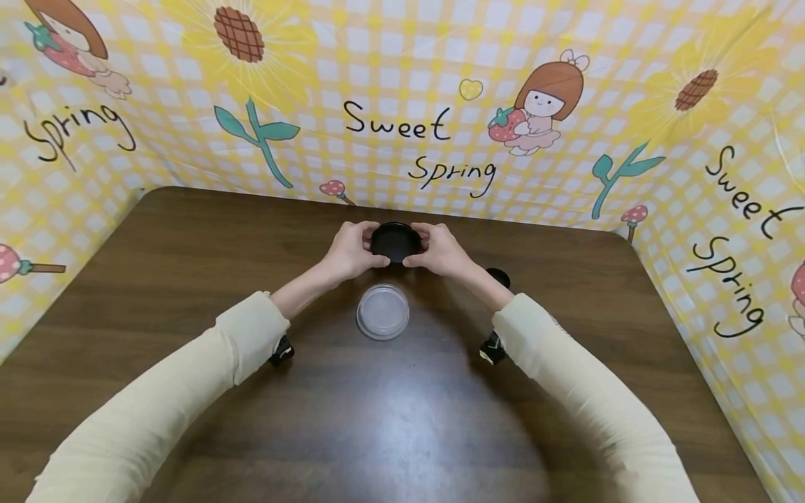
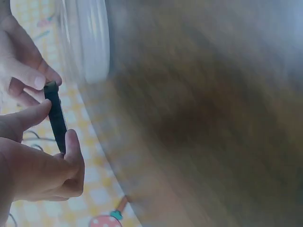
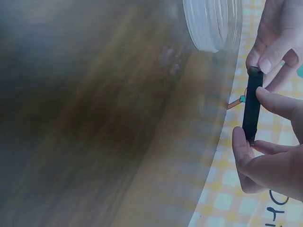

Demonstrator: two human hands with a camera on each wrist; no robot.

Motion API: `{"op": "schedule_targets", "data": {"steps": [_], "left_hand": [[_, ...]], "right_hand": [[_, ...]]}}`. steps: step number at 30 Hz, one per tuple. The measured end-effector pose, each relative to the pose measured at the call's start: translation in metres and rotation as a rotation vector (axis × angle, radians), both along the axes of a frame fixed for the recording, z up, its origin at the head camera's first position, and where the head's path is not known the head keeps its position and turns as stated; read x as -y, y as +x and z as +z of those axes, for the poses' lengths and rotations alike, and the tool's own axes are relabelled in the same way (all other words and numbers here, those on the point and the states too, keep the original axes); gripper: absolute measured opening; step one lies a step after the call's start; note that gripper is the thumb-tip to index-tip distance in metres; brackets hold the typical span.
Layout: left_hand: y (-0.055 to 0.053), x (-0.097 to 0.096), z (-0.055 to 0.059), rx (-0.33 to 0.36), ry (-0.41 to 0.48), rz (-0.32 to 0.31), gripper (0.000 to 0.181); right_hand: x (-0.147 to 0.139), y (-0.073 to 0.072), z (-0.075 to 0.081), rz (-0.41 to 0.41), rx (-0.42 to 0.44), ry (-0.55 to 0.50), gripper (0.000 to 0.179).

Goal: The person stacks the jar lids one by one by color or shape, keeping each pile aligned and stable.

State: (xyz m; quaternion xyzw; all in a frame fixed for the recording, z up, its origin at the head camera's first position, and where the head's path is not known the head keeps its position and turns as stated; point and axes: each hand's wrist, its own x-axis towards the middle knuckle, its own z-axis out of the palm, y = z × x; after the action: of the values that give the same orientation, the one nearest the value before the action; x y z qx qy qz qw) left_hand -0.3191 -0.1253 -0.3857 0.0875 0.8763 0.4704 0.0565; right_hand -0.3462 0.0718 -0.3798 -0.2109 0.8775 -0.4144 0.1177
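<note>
Near the table's far edge, a black round lid [image 1: 395, 244] is held between both hands. My left hand [image 1: 354, 250] pinches its left rim and my right hand [image 1: 441, 249] pinches its right rim, thumbs on the near side. Edge-on in the left wrist view, the lid [image 2: 57, 118] looks like a thin dark disc, raised off the table; the right wrist view shows the same lid [image 3: 253, 105]. A clear round plastic container [image 1: 383, 312] sits on the table just nearer than the hands.
Another black round object [image 1: 499, 277] lies partly hidden behind the right forearm. The brown wooden table [image 1: 377, 433] meets a yellow checked cloth [image 1: 390, 63] at the back and sides. Dark wrist cameras [image 1: 492, 348] hang under the forearms.
</note>
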Motion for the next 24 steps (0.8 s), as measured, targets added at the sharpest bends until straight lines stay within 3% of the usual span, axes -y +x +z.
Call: {"op": "schedule_targets", "data": {"steps": [7, 13, 18, 24], "left_hand": [[0.022, -0.019, 0.006, -0.011, 0.020, -0.026, 0.069], [0.038, -0.037, 0.001, -0.022, 0.016, -0.057, 0.066], [0.047, -0.050, -0.002, -0.013, 0.009, -0.080, 0.065], [0.053, -0.062, -0.002, -0.054, -0.041, -0.122, 0.064]], "right_hand": [[-0.026, 0.024, 0.005, 0.012, -0.011, -0.032, 0.073], [-0.046, 0.048, 0.005, -0.032, -0.001, 0.003, 0.073], [-0.059, 0.063, 0.002, -0.058, -0.021, 0.032, 0.072], [-0.070, 0.079, -0.004, -0.101, -0.033, 0.034, 0.072]]}}
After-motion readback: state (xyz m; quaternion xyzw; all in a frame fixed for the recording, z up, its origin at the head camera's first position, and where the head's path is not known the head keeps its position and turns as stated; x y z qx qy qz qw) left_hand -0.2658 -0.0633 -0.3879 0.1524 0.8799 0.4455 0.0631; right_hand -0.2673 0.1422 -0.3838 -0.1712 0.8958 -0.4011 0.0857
